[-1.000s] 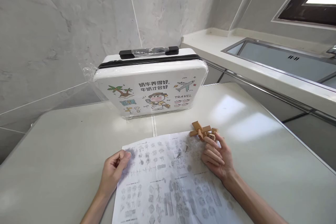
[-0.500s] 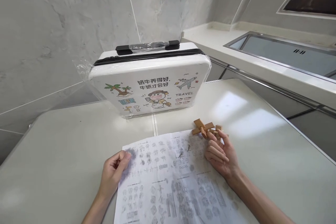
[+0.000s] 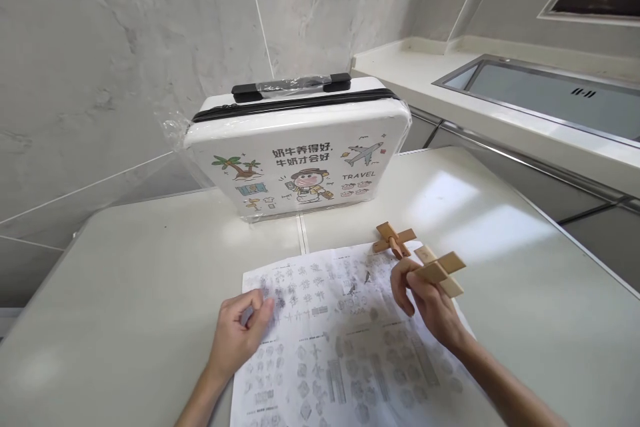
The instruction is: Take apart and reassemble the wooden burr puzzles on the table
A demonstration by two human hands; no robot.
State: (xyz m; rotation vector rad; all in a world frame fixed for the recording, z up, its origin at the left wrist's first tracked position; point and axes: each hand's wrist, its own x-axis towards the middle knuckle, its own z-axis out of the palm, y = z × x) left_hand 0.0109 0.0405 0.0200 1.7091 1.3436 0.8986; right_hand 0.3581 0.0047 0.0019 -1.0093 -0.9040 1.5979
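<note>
Right hand: gripping, thumb and fingers closed on a pale wooden cross, which sits up at the fingertips above the sheet's right side.
Pale cross: one arm slants far-left to near-right, the other crosses it.
Dark wooden cross: lying at the sheet's far right corner, beyond the right hand and a little left of it; right hand clearly nearer. Just beside the pale one (whether the two touch, I cannot tell).
Left hand: loosely curled at the sheet's left edge, well apart from both crosses; nothing shows in it, though I cannot tell if it pinches paper.
Paper sheet: printed with small drawings, flat between the hands.
Suitcase: upright in clear wrap, behind the dark cross, apart from it.
Table: pale top under everything.
</note>
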